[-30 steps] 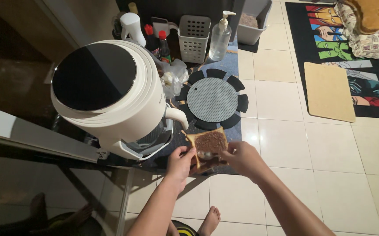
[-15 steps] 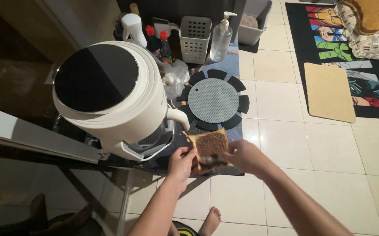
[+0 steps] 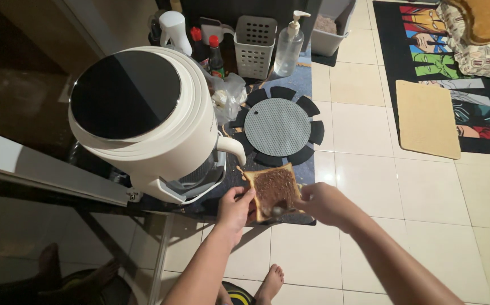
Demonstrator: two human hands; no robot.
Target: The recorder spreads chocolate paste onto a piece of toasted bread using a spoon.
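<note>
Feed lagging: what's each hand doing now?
Left hand: gripping the square chocolate-spread bread slice.
Right hand: closed on a small metal spoon.

White round appliance [image 3: 143, 118] left, grey silicone mat [image 3: 277, 127] right of it, slotted basket [image 3: 254, 38] and pump bottle [image 3: 289, 44] far, tan floor mat [image 3: 427, 118] far right.

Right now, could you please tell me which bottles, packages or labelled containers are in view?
Pump bottle: clear, white pump, back of counter.
Sauce bottles: two, dark, red caps, behind the white appliance.
Spray bottle: white, back left.
Plastic bag: clear, crumpled, beside the appliance.
</note>
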